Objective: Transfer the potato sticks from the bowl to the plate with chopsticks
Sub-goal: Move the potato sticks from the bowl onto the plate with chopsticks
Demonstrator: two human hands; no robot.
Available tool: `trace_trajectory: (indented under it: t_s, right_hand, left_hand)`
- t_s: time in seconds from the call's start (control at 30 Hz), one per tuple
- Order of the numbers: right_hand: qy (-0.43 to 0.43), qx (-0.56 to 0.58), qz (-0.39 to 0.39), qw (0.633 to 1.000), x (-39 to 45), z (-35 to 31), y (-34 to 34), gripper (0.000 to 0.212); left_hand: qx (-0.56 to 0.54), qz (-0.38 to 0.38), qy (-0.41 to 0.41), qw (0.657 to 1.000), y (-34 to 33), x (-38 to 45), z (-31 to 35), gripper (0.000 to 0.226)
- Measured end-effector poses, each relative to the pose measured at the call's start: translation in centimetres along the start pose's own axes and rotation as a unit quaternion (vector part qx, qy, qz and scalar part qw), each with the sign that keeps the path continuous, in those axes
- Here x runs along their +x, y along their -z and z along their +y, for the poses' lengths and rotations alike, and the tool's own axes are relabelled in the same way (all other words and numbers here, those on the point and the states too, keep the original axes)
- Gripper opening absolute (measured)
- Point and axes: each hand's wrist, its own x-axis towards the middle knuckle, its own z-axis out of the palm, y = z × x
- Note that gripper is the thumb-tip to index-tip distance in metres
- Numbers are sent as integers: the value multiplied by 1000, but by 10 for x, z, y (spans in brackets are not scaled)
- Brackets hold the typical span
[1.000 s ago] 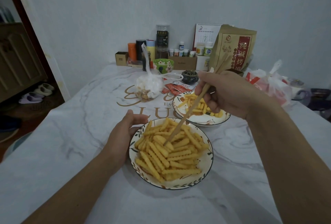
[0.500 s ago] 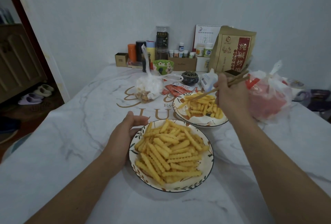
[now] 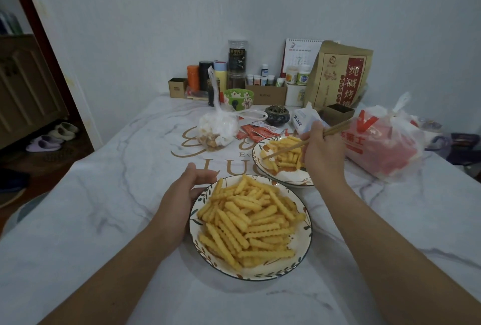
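Left hand [image 3: 179, 202] cups the bowl [image 3: 304, 244] rim, fingers relaxed, apparently steadying it; right hand [image 3: 321, 153] fingers clamp chopsticks [image 3: 294, 146], tips over the plate [image 3: 286, 179], apparently depositing potato sticks [image 3: 250, 223].

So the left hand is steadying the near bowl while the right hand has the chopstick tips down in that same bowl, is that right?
Not quite. The head view shows the left hand at the near bowl's rim, but the right hand has the chopsticks' tips over the far plate, among its potato sticks, not in the near bowl.
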Motion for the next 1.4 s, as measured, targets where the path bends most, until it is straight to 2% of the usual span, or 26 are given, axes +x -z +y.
trace_trajectory:
  t_s: [0.07,0.13,0.23,0.33,0.53,0.63,0.7,0.8,0.87,1.0,1.17,1.3,1.4]
  right_hand:
    - [-42,49,21,998,6,-16,12,50]
    - [-73,101,-2,992,12,-36,28,48]
    - [-99,131,-114,980,15,-62,47,48]
    - [-87,94,-239,963,7,-76,50,54]
    - [-43,50,-325,943,-2,-79,43,52]
    - [-50,80,-288,953,3,-81,50,47]
    - [-45,104,-208,972,9,-78,54,41]
    - [-18,24,-67,997,20,-58,52,36]
    - [-14,-25,-21,999,25,-44,49,37]
    - [-8,-56,-54,997,18,-34,37,42]
    - [59,-147,-99,982,10,-29,24,49]
    - [89,-143,-115,979,10,-29,22,51]
    - [97,-110,-107,983,8,-31,23,54]
  left_hand:
    - [1,-1,3,1000,0,0,0,58]
    - [3,-1,3,1000,0,-1,0,58]
    - [2,1,5,1000,-1,0,0,58]
    - [3,5,1,1000,-1,-1,0,58]
    - [-3,8,7,1000,-1,-1,1,58]
    - [-2,7,7,1000,-2,0,1,58]
    - [-4,6,7,1000,-2,0,1,58]
    - [-1,6,6,1000,-2,0,2,58]
    - [2,4,5,1000,-3,-1,2,57]
    - [6,8,5,1000,-2,-2,2,57]
    - [-2,18,-7,1000,0,-1,3,63]
    - [-37,16,-1,999,0,-1,6,64]
    - [-61,18,5,998,1,-1,7,55]
